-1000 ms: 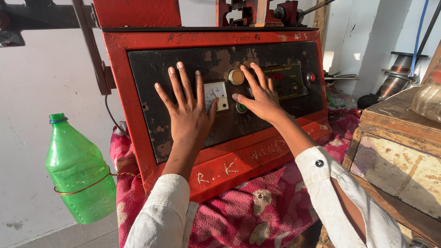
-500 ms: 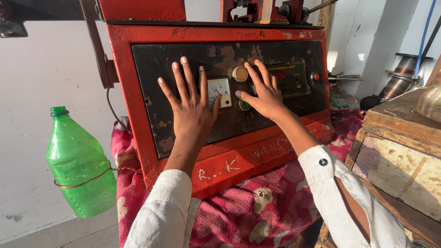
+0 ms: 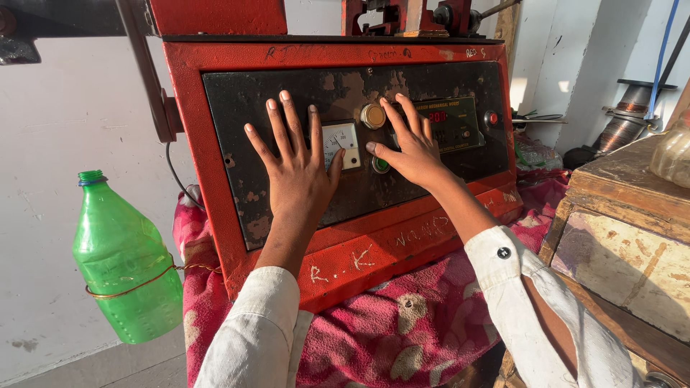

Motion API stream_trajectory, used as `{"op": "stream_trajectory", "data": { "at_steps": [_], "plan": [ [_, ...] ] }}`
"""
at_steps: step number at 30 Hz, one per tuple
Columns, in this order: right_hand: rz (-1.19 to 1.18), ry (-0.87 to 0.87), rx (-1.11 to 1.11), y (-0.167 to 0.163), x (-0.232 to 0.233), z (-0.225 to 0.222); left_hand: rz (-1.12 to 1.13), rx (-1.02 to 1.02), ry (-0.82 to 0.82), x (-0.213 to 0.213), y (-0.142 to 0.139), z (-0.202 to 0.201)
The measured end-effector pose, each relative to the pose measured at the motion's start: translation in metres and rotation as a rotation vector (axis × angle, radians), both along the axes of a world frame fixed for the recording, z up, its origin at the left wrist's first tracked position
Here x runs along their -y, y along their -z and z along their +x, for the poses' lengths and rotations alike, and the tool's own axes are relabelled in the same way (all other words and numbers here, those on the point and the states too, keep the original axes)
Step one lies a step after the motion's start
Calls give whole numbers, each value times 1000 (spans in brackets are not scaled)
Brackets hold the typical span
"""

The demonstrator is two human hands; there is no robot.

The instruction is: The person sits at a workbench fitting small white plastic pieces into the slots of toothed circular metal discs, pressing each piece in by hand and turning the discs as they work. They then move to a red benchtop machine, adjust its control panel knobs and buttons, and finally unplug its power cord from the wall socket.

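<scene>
Hands (image 3: 298, 172) (image 3: 410, 147) flat, splayed on scuffed black panel (image 3: 287, 86), red housing (image 3: 194, 129).

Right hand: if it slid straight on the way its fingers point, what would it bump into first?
The right hand lies on the black panel, fingers pointing up and left. Probably the round brass knob comes first, just beside its fingertips.

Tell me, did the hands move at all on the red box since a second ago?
Hardly. The left hand still lies flat and spread on the black panel beside the small meter. The right hand stays by the round knob and green button. Nothing was grabbed or let go. The green bottle stayed put; only the camera shifted slightly.
</scene>
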State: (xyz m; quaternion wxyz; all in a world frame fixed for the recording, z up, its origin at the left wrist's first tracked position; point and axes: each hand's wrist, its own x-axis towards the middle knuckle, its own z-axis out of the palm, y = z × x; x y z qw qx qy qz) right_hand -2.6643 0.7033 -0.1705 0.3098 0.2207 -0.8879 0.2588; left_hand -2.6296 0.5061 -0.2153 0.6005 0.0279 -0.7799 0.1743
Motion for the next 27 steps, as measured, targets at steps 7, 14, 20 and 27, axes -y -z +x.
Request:
{"op": "stream_trajectory", "data": {
  "at_steps": [7,14,20,27],
  "plan": [
    [-15,-4,2,0,0,-2,-11,-12,-11,-1,-2,2],
    [-18,3,15,1,-1,-3,-3,-10,-10,-1,-2,2],
    [-24,-15,8,2,1,-5,2,-4,-6,-1,-1,4],
    [-18,4,26,2,1,-7,12,25,1,1,1,-3]
  ]
}}
